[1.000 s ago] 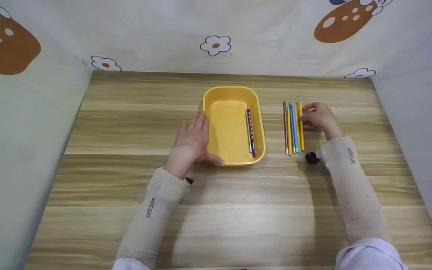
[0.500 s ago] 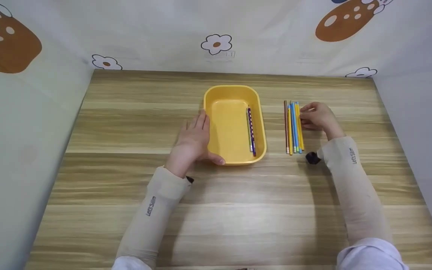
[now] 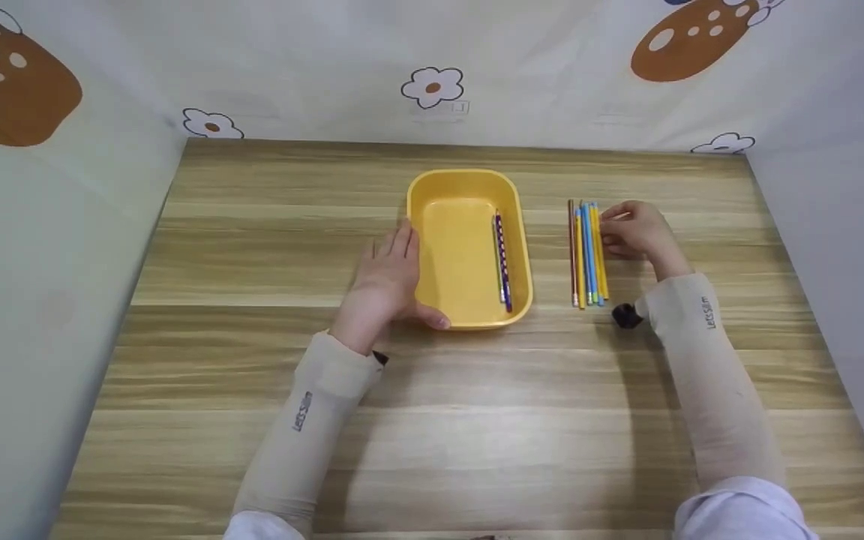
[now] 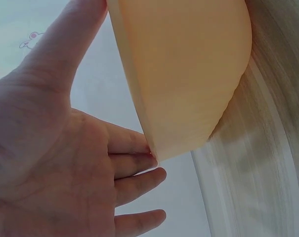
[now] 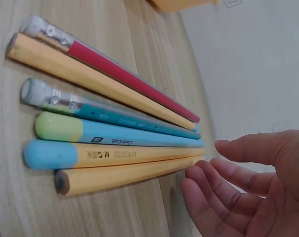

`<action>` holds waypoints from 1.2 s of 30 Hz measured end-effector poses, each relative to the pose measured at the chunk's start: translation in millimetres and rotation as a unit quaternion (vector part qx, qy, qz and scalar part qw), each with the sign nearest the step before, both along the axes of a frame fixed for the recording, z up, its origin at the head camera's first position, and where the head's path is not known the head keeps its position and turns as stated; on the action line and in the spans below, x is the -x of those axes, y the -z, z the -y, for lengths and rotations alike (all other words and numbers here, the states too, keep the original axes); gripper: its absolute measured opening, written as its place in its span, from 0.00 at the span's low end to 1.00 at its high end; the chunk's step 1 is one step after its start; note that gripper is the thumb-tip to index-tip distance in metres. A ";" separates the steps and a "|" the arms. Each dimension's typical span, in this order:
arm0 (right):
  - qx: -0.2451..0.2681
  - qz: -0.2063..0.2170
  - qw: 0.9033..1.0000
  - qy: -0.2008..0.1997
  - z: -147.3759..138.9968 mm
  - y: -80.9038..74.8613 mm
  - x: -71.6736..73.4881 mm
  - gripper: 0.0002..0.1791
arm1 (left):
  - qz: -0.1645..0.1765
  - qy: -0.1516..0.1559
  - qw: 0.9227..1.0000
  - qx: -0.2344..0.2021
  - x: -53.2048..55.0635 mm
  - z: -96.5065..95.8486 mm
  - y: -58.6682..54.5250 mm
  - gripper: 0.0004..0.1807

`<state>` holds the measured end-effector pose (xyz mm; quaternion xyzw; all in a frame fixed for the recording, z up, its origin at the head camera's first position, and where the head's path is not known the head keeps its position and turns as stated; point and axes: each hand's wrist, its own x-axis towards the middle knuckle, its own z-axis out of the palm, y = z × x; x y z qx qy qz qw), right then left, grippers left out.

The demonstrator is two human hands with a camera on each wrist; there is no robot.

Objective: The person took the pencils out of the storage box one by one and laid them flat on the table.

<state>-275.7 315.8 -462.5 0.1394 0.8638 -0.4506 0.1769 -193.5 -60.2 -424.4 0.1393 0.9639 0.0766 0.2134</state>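
Observation:
In the head view, my left hand [image 3: 385,289] rests against the near left part of the yellow tray [image 3: 453,262], fingers straight along the rim and thumb at the front corner. Inside the tray, a purple patterned pencil [image 3: 503,261] lies beside a thin greenish pencil [image 3: 497,262]. My right hand [image 3: 638,229] is at the right side of a row of pencils. Its loosely bent fingers [image 5: 213,192] hold nothing, close to the pencils' far ends. The row has a red pencil [image 5: 114,69], a teal pencil [image 5: 134,122], a light blue pencil [image 5: 154,140] and several yellow pencils [image 5: 124,175].
The wood-grain table [image 3: 477,435] is bordered by pale, printed curtain-like walls [image 3: 312,82] at the back and sides. A strip of table separates the tray from the pencil row. A small black device [image 3: 627,316] sits at the right wrist.
The rightmost yellow pencil, slightly apart one second ago, has shifted left against the row, the right hand moving slightly with it. The left hand and tray stay put.

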 end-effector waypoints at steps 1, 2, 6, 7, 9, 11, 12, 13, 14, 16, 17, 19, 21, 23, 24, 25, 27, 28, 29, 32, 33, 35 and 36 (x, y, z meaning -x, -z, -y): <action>-0.002 0.000 1.000 -0.001 0.3 -0.8 -0.1 0.21 | -0.001 0.000 1.000 -0.001 0.1 0.1 -0.1 0.78; -0.003 -0.001 1.000 -0.001 0.8 -1.5 -0.2 0.21 | -0.001 0.000 1.000 -0.002 0.1 0.3 -0.2 0.78; 0.004 -0.005 1.000 -0.001 2.6 -4.3 -0.7 0.21 | -0.004 0.005 1.000 0.000 0.0 1.6 -0.8 0.78; 0.008 -0.006 1.000 -0.001 3.3 -5.2 -0.8 0.21 | -0.006 0.007 1.000 0.001 0.0 1.9 -0.9 0.78; 0.013 -0.007 1.000 -0.002 4.9 -7.4 -1.3 0.21 | -0.008 0.010 1.000 0.003 -0.1 2.3 -0.9 0.78; 0.012 -0.007 1.000 -0.005 6.4 -9.6 -1.9 0.21 | -0.012 0.010 1.000 0.003 -0.1 2.4 -0.9 0.78; 0.009 -0.008 1.000 -0.007 7.0 -10.6 -2.1 0.21 | -0.012 0.010 1.000 0.003 -0.2 2.4 -0.9 0.78; 0.007 -0.008 1.000 -0.011 7.1 -11.3 -1.9 0.21 | -0.012 0.010 1.000 0.003 -0.1 2.4 -0.9 0.78; 0.005 -0.010 1.000 -0.013 7.6 -12.1 -2.1 0.21 | -0.011 0.009 1.000 0.002 0.0 2.4 -0.9 0.78; 0.003 -0.013 1.000 -0.017 7.9 -12.8 -1.8 0.22 | -0.009 0.007 1.000 0.001 0.1 2.1 -1.0 0.78; 0.004 -0.015 1.000 -0.020 8.1 -13.0 -1.7 0.22 | -0.007 0.006 1.000 0.001 0.2 1.9 -1.1 0.78; 0.007 -0.019 1.000 -0.024 8.6 -13.4 -1.6 0.22 | -0.004 0.008 1.000 0.003 0.1 1.6 -1.4 0.78; 0.009 -0.022 0.999 -0.026 9.4 -13.8 -1.7 0.22 | -0.003 0.008 1.000 0.006 0.1 1.3 -1.5 0.78; 0.011 -0.025 0.999 -0.027 10.2 -14.4 -2.0 0.23 | -0.003 0.008 1.000 0.009 0.2 1.3 -1.3 0.79; 0.013 -0.026 0.999 -0.028 10.4 -14.7 -2.0 0.23 | -0.003 0.009 1.000 0.009 0.3 1.2 -1.1 0.79; 0.013 -0.026 0.999 -0.028 10.7 -15.1 -2.0 0.23 | -0.004 0.009 1.000 0.009 0.3 1.3 -1.0 0.79; 0.014 -0.029 0.999 -0.030 11.3 -15.9 -2.0 0.23 | -0.007 0.008 1.000 0.008 0.3 1.3 -0.8 0.79; 0.015 -0.029 0.999 -0.031 11.4 -16.2 -1.8 0.23 | -0.007 0.008 1.000 0.006 0.4 1.4 -0.7 0.79; 0.015 -0.029 0.999 -0.031 11.4 -16.3 -1.7 0.24 | -0.008 0.007 1.000 0.005 0.5 1.4 -0.6 0.79; 0.020 -0.031 0.999 -0.031 12.6 -17.5 -1.7 0.24 | -0.008 0.007 1.000 0.006 0.6 1.5 -0.5 0.79; 0.025 -0.031 0.999 -0.030 12.8 -17.4 -1.5 0.24 | -0.006 0.007 1.000 0.005 0.8 1.5 -0.4 0.79; 0.036 -0.032 0.998 -0.027 13.9 -17.5 -1.5 0.23 | -0.005 0.007 1.000 0.002 0.3 1.6 -1.0 0.79; 0.037 -0.032 0.998 -0.027 14.6 -17.6 -1.6 0.23 | -0.003 0.007 1.000 0.001 0.2 1.6 -1.3 0.79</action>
